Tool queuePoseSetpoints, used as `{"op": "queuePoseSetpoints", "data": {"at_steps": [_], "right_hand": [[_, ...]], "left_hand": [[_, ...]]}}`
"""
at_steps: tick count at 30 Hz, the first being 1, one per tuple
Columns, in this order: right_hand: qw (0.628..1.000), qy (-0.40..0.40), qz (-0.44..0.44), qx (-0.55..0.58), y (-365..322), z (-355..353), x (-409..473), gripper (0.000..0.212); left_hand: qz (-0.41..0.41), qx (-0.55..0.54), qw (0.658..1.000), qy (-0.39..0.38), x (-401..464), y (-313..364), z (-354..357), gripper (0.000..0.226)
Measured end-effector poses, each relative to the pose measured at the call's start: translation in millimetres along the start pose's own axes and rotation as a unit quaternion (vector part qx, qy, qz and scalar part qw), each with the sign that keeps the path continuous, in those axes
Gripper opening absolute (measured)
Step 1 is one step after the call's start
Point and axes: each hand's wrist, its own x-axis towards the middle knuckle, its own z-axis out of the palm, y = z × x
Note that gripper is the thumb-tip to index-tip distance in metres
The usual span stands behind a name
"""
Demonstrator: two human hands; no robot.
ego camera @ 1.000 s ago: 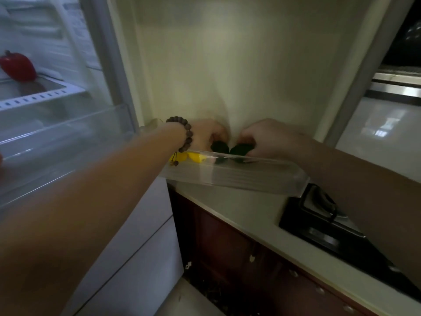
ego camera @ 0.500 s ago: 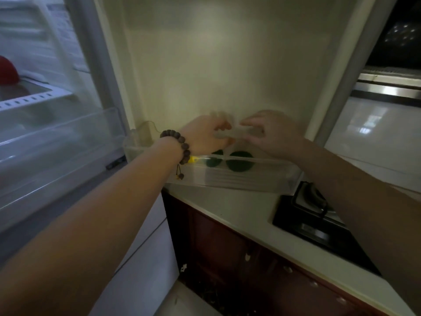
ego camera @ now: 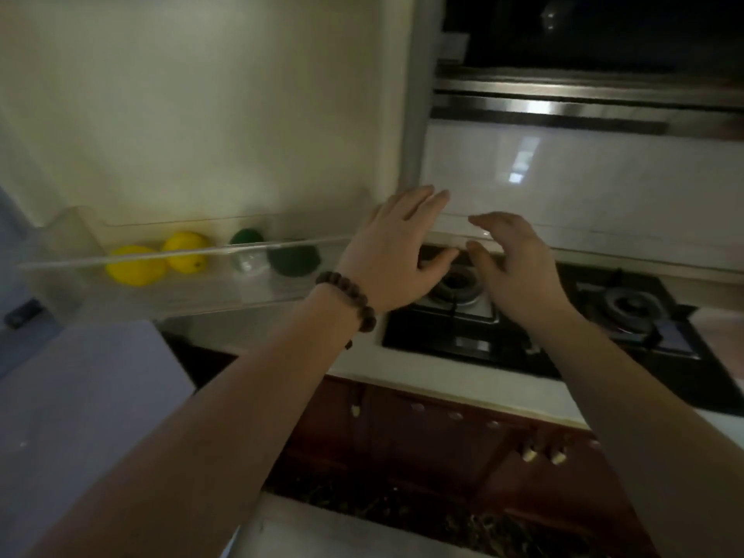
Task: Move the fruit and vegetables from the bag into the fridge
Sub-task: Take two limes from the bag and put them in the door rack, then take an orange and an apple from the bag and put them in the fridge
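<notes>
From my head view, both my hands hang over the stove (ego camera: 539,316) with fingers loose and spread, grasping nothing. My left hand (ego camera: 396,251), with the bead bracelet (ego camera: 349,298) at its wrist, sits just beside my right hand (ego camera: 513,263), palms turned down, not touching anything that I can see. To the left of my left fingers (ego camera: 422,199), a clear tray (ego camera: 181,292) rests on the bench (ego camera: 422,374) against the wall. It holds two lemons (ego camera: 135,265) at its far end and two dark green fruits (ego camera: 294,257) nearer my fingers. I judge the tray keeps them together for carrying. No bag shows here, and the fridge itself is out of frame, so they are not yet stored.
</notes>
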Motion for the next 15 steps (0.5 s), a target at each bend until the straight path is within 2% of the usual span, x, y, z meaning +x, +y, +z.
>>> {"op": "queuePoseSetpoints", "data": {"at_steps": [7,15], "right_hand": [[0.988,0.040,0.110,-0.103,113.7,-98.5,-93.8,0.048],[0.949,0.065,0.252,-0.175,248.1,-226.5,-239.8,0.048]], "left_hand": [[0.026,-0.043,0.999,-0.009,19.9,125.9,95.2,0.065],[0.045,-0.070,0.992,-0.092,43.4,315.7,230.4,0.071]]}}
